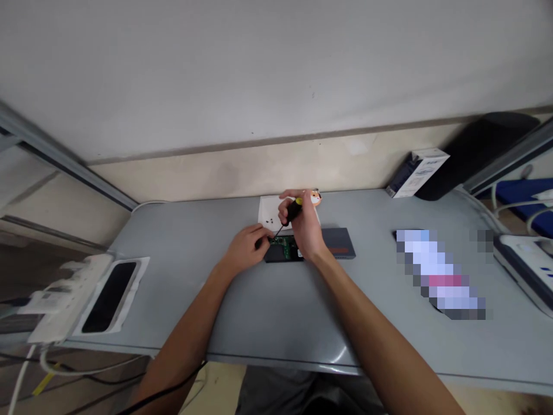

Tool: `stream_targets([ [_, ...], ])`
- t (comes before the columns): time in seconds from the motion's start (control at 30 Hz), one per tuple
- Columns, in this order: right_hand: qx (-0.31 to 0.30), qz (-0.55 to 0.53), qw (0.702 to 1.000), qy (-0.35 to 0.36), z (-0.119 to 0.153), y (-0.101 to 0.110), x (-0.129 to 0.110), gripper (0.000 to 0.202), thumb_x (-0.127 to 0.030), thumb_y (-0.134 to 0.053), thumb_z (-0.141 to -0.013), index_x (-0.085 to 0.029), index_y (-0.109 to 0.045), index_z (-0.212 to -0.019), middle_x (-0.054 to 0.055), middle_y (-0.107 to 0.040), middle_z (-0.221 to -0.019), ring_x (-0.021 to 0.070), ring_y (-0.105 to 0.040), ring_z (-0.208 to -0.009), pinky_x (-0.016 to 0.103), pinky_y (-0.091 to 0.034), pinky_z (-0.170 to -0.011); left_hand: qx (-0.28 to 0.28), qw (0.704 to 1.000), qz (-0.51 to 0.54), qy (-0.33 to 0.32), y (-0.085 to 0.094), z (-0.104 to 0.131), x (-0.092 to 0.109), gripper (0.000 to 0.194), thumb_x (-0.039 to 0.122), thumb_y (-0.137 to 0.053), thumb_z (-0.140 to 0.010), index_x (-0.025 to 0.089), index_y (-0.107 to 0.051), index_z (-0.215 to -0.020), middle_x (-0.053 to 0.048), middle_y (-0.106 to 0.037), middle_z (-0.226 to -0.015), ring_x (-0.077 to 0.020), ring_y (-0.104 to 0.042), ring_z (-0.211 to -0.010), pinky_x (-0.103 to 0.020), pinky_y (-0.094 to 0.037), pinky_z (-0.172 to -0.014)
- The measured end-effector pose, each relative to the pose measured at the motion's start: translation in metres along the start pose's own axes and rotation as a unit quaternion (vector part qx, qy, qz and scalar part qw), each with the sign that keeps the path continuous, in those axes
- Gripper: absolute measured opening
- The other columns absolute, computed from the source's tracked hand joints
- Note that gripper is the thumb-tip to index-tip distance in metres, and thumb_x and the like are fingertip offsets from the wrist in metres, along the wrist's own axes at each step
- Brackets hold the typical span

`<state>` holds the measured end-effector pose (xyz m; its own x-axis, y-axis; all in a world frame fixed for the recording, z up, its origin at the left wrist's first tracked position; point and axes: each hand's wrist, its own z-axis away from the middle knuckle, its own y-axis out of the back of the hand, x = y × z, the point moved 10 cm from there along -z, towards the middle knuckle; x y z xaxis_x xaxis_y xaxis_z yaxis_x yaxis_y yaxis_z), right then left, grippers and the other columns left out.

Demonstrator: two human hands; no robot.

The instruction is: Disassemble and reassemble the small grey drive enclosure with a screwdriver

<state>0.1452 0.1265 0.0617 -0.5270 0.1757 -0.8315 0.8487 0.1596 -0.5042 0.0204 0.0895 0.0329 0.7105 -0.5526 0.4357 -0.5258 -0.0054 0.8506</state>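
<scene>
My right hand (pixel 310 230) is closed round a screwdriver (pixel 294 210) with a black handle and a yellow end. Its thin shaft slants down to the left, and the tip meets the upper left part of an opened device (pixel 275 253) with a green circuit board. At that device's left end, my left hand (pixel 247 248) has its fingers curled and gripping the edge. A grey box-like piece (pixel 341 243) lies to the right, partly behind my right wrist. Behind the device is a white sheet (pixel 268 206) with several tiny dark screws (pixel 270 221) on it.
An orange and white animal-shaped item (pixel 317 198) lies by the sheet. To the left are a black phone (pixel 110 297) and a white power strip (pixel 71 300). On the right stand a small carton (pixel 417 173) and a dark cylinder (pixel 479 153); a blurred-out phone (pixel 436 271) lies nearer.
</scene>
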Motion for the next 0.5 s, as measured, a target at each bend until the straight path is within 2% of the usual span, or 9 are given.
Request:
stream_targets([
  [0.07,-0.017,-0.016,1.000,-0.011,-0.001,0.000,0.001,0.050,-0.075,-0.060,-0.090,-0.025,-0.061,-0.089,-0.003,-0.053,-0.071,0.0136,-0.052,-0.063,0.031,-0.046,-0.063,0.000,1.000,0.007,0.000,0.000,0.000,0.000,0.023,0.011,-0.051,-0.094,0.020,-0.072,-0.098,-0.003,-0.071,-0.089,-0.0164,-0.066,-0.077,-0.031,-0.055,-0.079],
  [0.17,-0.023,0.003,1.000,-0.013,-0.002,0.006,0.004,0.047,-0.070,-0.074,-0.081,-0.025,-0.060,-0.085,-0.001,-0.061,-0.082,0.0151,-0.062,-0.076,0.031,-0.050,-0.072,0.006,1.000,0.015,-0.001,0.000,-0.001,0.000,0.024,0.011,-0.051,-0.094,0.020,-0.073,-0.097,-0.003,-0.072,-0.090,-0.0164,-0.066,-0.078,-0.031,-0.055,-0.080],
  [0.27,-0.009,0.044,0.999,-0.001,-0.001,0.012,0.004,0.054,-0.069,-0.079,-0.077,-0.027,-0.047,-0.083,-0.006,-0.058,-0.071,0.0139,-0.060,-0.066,0.031,-0.050,-0.068,0.005,1.000,0.014,0.010,-0.001,0.000,-0.001,0.024,0.010,-0.052,-0.093,0.020,-0.073,-0.097,-0.003,-0.073,-0.090,-0.0162,-0.066,-0.077,-0.031,-0.055,-0.079],
  [0.37,0.015,0.086,0.996,0.033,-0.001,0.014,-0.002,0.058,-0.075,-0.075,-0.078,-0.028,-0.040,-0.083,-0.010,-0.045,-0.059,0.0119,-0.049,-0.054,0.029,-0.043,-0.059,0.004,1.000,0.019,0.018,0.000,0.000,0.000,0.024,0.009,-0.052,-0.092,0.020,-0.073,-0.095,-0.003,-0.073,-0.091,-0.0168,-0.067,-0.079,-0.031,-0.055,-0.080],
  [0.43,0.006,0.074,0.997,0.032,-0.001,0.009,-0.004,0.058,-0.084,-0.062,-0.081,-0.028,-0.048,-0.087,-0.008,-0.046,-0.061,0.0127,-0.047,-0.055,0.029,-0.042,-0.058,0.006,0.999,0.025,0.019,0.001,-0.001,0.001,0.024,0.008,-0.052,-0.092,0.020,-0.072,-0.093,-0.003,-0.073,-0.090,-0.0169,-0.067,-0.080,-0.030,-0.055,-0.080],
  [0.5,-0.023,0.041,0.999,0.001,-0.001,0.002,0.000,0.060,-0.086,-0.049,-0.088,-0.027,-0.058,-0.097,-0.005,-0.050,-0.066,0.0142,-0.050,-0.060,0.031,-0.044,-0.061,0.008,0.999,0.029,0.020,0.002,-0.001,0.001,0.024,0.007,-0.051,-0.091,0.020,-0.072,-0.093,-0.003,-0.073,-0.089,-0.0165,-0.067,-0.079,-0.030,-0.055,-0.079],
])
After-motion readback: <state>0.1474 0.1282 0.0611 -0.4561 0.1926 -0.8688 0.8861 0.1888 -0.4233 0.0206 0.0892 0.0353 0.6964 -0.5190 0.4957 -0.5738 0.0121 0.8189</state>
